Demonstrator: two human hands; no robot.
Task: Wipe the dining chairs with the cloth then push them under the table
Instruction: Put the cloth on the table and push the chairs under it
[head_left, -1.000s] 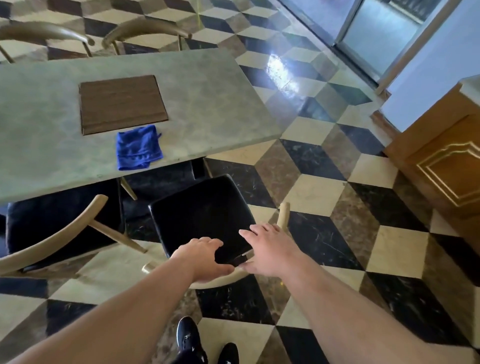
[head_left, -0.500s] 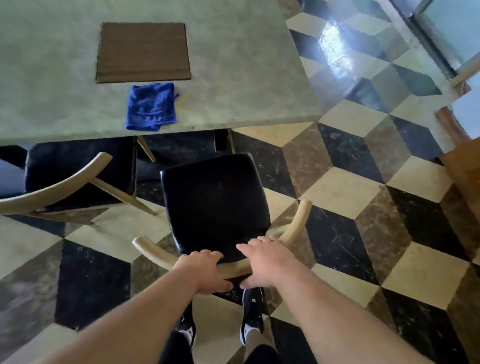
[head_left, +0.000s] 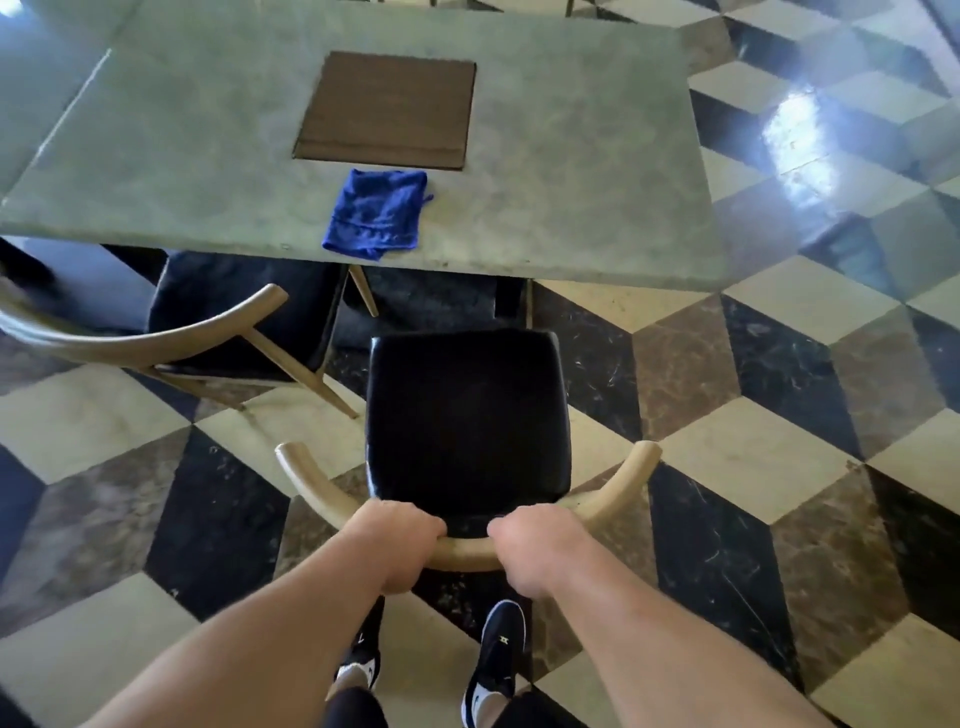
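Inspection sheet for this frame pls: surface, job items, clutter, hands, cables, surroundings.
Surface: grey table, stone-look top.
Job's things: blue cloth lies folded at the table's near edge, no hand on it; black-seated chair stands outside the table, facing it; second chair at left, seat partly under the table.
Clutter: brown mat on the table.
Hands: left hand and right hand both grip the near chair's curved backrest.
Cables: nothing seen.
Surroundings: chequered floor, glare upper right; dark shoes behind the chair.
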